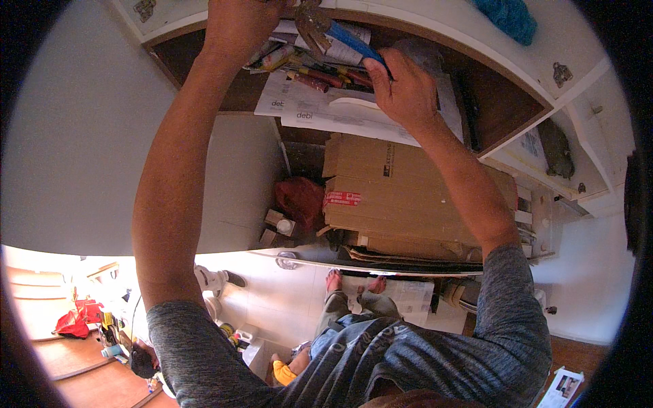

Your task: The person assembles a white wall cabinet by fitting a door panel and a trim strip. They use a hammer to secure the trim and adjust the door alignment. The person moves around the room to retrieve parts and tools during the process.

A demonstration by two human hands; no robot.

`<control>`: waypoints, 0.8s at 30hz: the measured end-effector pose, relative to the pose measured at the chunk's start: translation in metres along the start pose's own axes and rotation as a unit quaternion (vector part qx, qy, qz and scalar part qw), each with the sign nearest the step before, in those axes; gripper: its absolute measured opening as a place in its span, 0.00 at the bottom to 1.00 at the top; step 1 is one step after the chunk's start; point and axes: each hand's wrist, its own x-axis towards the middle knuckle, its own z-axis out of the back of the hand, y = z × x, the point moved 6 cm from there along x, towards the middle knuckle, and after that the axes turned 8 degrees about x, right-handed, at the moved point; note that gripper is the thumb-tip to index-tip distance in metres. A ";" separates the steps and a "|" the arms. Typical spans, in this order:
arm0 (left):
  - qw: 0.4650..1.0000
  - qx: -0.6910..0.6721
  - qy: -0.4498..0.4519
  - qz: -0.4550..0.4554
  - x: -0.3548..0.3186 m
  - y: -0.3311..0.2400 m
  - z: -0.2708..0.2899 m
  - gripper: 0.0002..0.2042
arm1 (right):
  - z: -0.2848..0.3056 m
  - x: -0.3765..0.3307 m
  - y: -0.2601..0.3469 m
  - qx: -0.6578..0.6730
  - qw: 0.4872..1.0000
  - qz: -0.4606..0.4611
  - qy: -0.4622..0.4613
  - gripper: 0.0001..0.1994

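Observation:
Both my arms reach up into a dark wooden compartment (pixel 500 102) of a white cupboard. My right hand (pixel 407 90) grips the blue handle of a pair of pliers (pixel 345 39), whose rusty metal head points toward my left hand. My left hand (pixel 238 26) is at the top edge of the picture, next to the pliers' head, with its fingers cut off from view. Under both hands lies a heap of several tools (pixel 320 73) with red and yellow handles, on white printed sheets (pixel 307 112).
A large cardboard box (pixel 408 197) fills the shelf below, with a red bag (pixel 299 200) and small boxes to its left. A blue cloth (pixel 509 17) lies on the cupboard top. Bare feet (pixel 333 279) stand on newspaper on the tiled floor; clutter sits at lower left.

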 end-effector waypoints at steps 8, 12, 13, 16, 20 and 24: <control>0.997 0.024 -0.036 -0.063 -0.002 0.008 0.011 0.05 | -0.004 0.000 0.010 0.015 1.000 0.009 -0.002 0.15; 0.994 0.013 -0.054 -0.097 -0.004 0.005 0.013 0.04 | -0.007 0.003 0.002 0.001 1.000 0.000 0.020 0.13; 0.996 0.015 -0.046 -0.076 -0.003 0.008 0.011 0.04 | -0.007 0.002 0.004 -0.001 1.000 -0.002 0.028 0.12; 0.999 0.015 -0.022 -0.029 -0.001 0.013 0.006 0.04 | -0.007 0.003 0.009 -0.004 1.000 0.003 0.029 0.10; 1.000 0.016 -0.009 -0.011 -0.001 0.012 0.005 0.04 | -0.012 0.007 0.003 -0.015 0.999 -0.001 0.042 0.10; 0.998 0.044 -0.016 -0.033 -0.003 0.009 0.010 0.04 | -0.011 0.005 0.008 -0.003 0.999 0.007 0.032 0.10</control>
